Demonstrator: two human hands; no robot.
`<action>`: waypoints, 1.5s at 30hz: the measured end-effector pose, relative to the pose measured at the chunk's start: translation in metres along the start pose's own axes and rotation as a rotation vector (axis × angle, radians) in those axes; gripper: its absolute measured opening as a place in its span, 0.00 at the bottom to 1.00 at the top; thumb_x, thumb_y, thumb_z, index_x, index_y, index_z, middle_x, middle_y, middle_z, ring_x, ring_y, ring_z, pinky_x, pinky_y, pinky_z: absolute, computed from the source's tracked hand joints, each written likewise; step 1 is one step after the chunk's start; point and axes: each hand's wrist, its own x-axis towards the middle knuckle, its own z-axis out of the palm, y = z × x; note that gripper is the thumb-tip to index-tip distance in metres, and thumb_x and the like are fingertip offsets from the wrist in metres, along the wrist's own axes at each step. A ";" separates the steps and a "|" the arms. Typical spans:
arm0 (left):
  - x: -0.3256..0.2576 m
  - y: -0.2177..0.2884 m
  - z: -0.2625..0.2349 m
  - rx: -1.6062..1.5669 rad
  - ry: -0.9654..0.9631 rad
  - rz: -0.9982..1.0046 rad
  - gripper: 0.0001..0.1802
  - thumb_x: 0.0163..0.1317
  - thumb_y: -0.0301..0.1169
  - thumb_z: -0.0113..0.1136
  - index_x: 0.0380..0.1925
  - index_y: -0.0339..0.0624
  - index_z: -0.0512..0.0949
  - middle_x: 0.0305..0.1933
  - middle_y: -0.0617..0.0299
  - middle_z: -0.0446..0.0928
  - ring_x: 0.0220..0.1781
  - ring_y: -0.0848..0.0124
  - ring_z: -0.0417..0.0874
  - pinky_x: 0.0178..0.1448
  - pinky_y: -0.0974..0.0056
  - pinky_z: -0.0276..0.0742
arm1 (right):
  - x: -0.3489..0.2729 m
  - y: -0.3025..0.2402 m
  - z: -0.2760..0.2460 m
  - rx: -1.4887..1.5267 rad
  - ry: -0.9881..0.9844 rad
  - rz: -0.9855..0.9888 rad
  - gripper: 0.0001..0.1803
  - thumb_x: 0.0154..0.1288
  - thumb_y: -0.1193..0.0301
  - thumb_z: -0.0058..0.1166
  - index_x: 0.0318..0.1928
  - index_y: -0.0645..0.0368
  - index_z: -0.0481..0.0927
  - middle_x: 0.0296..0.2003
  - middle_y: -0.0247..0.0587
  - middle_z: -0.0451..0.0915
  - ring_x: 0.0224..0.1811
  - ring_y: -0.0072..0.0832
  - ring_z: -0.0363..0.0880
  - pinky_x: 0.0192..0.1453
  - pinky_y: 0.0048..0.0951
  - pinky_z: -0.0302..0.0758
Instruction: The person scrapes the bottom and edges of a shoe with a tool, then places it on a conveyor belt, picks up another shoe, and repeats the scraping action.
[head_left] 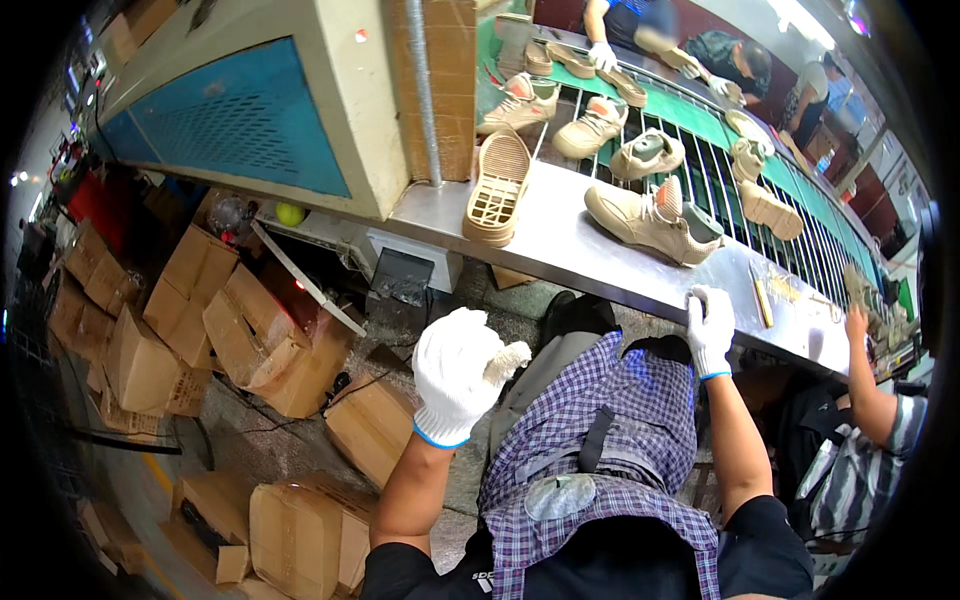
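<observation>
My left hand [458, 375], in a white knit glove, hangs in the air over my lap with its fingers curled into a loose fist and nothing visible in it. My right hand [710, 330], also gloved, has its fingers hooked over the near edge of the steel table [560, 245]. Just beyond that hand lies a tan high-top shoe [648, 222] on its side. A tan outsole [497, 188] rests tread-up further left on the table. I wear a purple checked apron [610, 440].
Several more tan shoes [590, 126] lie on the roller conveyor [720, 180] with green belt behind. Other people's gloved hands work at the far end, and a person in a striped shirt [880, 410] stands at my right. Cardboard boxes [270, 350] crowd the floor on the left below a blue-panelled machine [230, 120].
</observation>
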 end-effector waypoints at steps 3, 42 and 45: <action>0.008 0.010 0.007 -0.017 -0.048 0.034 0.19 0.65 0.47 0.77 0.34 0.44 0.81 0.39 0.54 0.84 0.44 0.49 0.87 0.52 0.48 0.83 | 0.000 -0.005 -0.002 0.036 0.032 -0.016 0.06 0.67 0.73 0.64 0.44 0.57 0.86 0.41 0.46 0.85 0.46 0.47 0.85 0.55 0.43 0.80; 0.088 0.108 0.291 -0.546 -0.601 -0.565 0.13 0.76 0.34 0.62 0.51 0.36 0.82 0.47 0.51 0.84 0.48 0.58 0.84 0.56 0.56 0.82 | -0.048 0.029 -0.061 1.409 0.132 1.102 0.20 0.85 0.65 0.48 0.62 0.67 0.82 0.60 0.44 0.85 0.62 0.25 0.82 0.72 0.30 0.76; 0.090 0.133 0.294 -0.354 -1.011 -0.343 0.20 0.74 0.39 0.63 0.57 0.36 0.80 0.53 0.49 0.83 0.55 0.52 0.82 0.62 0.53 0.80 | -0.066 0.028 -0.070 1.645 -0.467 1.117 0.25 0.88 0.59 0.44 0.70 0.65 0.77 0.62 0.40 0.83 0.62 0.21 0.79 0.72 0.28 0.75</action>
